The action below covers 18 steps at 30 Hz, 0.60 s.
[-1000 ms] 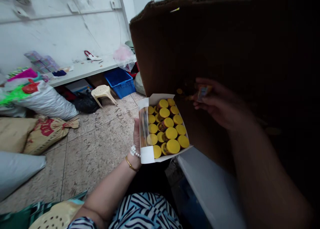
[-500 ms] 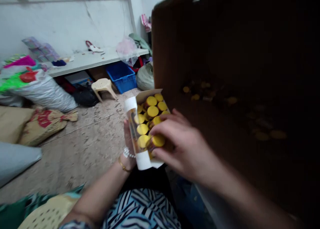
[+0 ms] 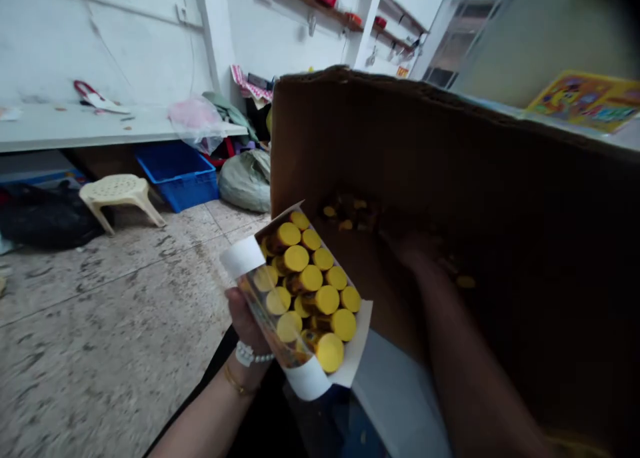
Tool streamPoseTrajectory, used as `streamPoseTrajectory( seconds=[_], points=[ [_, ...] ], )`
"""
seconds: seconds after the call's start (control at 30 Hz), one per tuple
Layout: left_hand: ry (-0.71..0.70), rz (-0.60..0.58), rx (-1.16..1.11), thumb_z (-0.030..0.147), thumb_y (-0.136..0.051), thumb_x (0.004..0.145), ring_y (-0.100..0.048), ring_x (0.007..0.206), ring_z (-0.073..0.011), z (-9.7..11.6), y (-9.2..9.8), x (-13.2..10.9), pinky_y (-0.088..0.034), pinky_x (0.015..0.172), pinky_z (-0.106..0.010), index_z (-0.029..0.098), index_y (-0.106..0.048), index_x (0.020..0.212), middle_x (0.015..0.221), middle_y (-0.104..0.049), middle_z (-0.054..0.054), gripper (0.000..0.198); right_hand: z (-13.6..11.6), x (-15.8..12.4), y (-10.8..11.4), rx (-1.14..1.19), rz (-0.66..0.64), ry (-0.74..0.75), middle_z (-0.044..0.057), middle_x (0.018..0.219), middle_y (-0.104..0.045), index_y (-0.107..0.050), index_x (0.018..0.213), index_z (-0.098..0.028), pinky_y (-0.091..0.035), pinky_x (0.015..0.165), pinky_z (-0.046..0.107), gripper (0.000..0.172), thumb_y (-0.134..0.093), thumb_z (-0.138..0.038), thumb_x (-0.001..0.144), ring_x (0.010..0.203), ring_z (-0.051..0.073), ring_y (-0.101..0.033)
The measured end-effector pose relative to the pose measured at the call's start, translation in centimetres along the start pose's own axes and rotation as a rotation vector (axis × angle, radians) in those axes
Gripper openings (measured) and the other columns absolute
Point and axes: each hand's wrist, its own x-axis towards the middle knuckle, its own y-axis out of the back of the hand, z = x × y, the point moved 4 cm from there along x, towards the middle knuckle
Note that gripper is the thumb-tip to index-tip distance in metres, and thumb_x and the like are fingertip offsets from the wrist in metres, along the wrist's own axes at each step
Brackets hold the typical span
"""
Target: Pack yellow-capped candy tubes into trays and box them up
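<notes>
**Left hand [image 3: 249, 323] grasps a windowed box [image 3: 306, 379] of yellow-lidded jars [image 3: 311, 278]; right hand [image 3: 406, 241] is deep in a cardboard carton [image 3: 325, 128]**

The windowed box tilts just outside the near opening of the cardboard carton, its top open and its white flaps spread. The left hand supports it from the left side and below. The yellow-lidded jars fill it in rows, lids facing up, some seen through the clear window.

Deep shadow covers the right hand, so whether its fingers are closed on anything cannot be told. More loose jars [image 3: 350, 217] lie inside the carton, close to that hand. The carton's tall far wall blocks much of the view beyond; over its edge, a yellow printed pack [image 3: 587, 101] shows.

To the left, a white bench [image 3: 50, 128] runs along the wall, with a pinkish plastic bag [image 3: 197, 119] drooping over its edge. A blue crate [image 3: 185, 185] stands below, between a cream plastic stool [image 3: 120, 188] and a greyish-green sack [image 3: 249, 181]. A black bag [image 3: 47, 218] slumps on the speckled floor [image 3: 130, 325] beside the stool.
</notes>
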Motion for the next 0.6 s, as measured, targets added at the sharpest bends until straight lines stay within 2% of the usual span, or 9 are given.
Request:
streamPoseTrajectory(
  seconds=[0.1, 0.2, 0.3, 0.43, 0.5, 0.53, 0.6],
  points=[
    [-0.005, 0.059, 0.040, 0.062, -0.079, 0.064, -0.052, 0.135, -0.0304, -0.4, 0.4, -0.7, -0.040, 0.116, -0.046, 0.029, -0.077, 0.085, 0.096, -0.079, 0.001, 0.039, 2.2, 1.8, -2.9, -0.037, -0.130, -0.045, 0.019, 0.123, -0.067, -0.070, 0.117, -0.018, -0.043, 0.099, 0.062, 0.046, -0.060, -0.051, 0.087, 0.120, 0.044, -0.058],
    [0.080, 0.108, 0.098, 0.069, -0.075, 0.063, -0.044, 0.140, -0.0370, -1.2, 1.5, -0.9, -0.037, 0.116, -0.053, 0.022, -0.074, 0.103, 0.121, -0.073, -0.007, 0.062, 1.8, 2.0, -4.3, 0.010, -0.246, 0.024, 0.014, 0.122, -0.069, -0.071, 0.115, -0.020, -0.048, 0.099, 0.055, 0.040, -0.058, -0.048, 0.089, 0.117, 0.037, -0.062],
    [0.111, 0.124, 0.099, 0.075, -0.069, 0.065, -0.042, 0.141, -0.0382, -1.9, 2.5, -0.9, -0.036, 0.116, -0.053, 0.021, -0.072, 0.111, 0.127, -0.069, -0.010, 0.071, -0.8, 0.7, -4.1, 0.202, -0.356, 0.138, 0.007, 0.113, -0.073, -0.071, 0.114, -0.025, -0.054, 0.095, 0.044, 0.031, -0.063, -0.041, 0.088, 0.101, 0.027, -0.069],
    [0.109, 0.087, 0.111, 0.076, -0.065, 0.068, -0.042, 0.141, -0.0368, -2.4, 2.8, -0.6, -0.037, 0.116, -0.052, 0.022, -0.073, 0.111, 0.122, -0.072, -0.009, 0.069, -6.5, -4.0, -1.8, 0.744, -0.466, 0.294, 0.003, 0.114, -0.072, -0.065, 0.122, -0.028, -0.061, 0.082, 0.041, 0.035, -0.062, -0.037, 0.088, 0.093, 0.022, -0.071],
    [0.110, 0.077, 0.124, 0.077, -0.066, 0.066, -0.043, 0.140, -0.0367, -2.4, 2.8, -0.4, -0.038, 0.115, -0.052, 0.023, -0.074, 0.108, 0.120, -0.073, -0.008, 0.068, -8.9, -6.9, -0.5, 0.762, -0.442, 0.403, 0.001, 0.104, -0.075, -0.065, 0.122, -0.028, -0.063, 0.072, 0.038, 0.033, -0.058, -0.036, 0.091, 0.088, 0.021, -0.072],
    [0.116, 0.082, 0.125, 0.077, -0.067, 0.065, -0.044, 0.140, -0.0366, -2.4, 2.8, -0.4, -0.038, 0.115, -0.052, 0.023, -0.075, 0.107, 0.121, -0.073, -0.008, 0.068, -9.9, -8.3, 0.2, 0.677, -0.376, 0.498, 0.001, 0.100, -0.075, -0.066, 0.120, -0.028, -0.062, 0.070, 0.036, 0.030, -0.059, -0.035, 0.091, 0.084, 0.020, -0.073],
    [0.134, 0.102, 0.113, 0.076, -0.068, 0.065, -0.046, 0.139, -0.0365, -2.3, 2.8, -0.4, -0.038, 0.115, -0.052, 0.024, -0.074, 0.109, 0.124, -0.072, -0.007, 0.068, -11.3, -10.6, 1.6, 0.424, -0.140, 0.727, 0.001, 0.100, -0.076, -0.070, 0.114, -0.026, -0.061, 0.075, 0.033, 0.025, -0.062, -0.031, 0.091, 0.084, 0.020, -0.073]
  ],
)
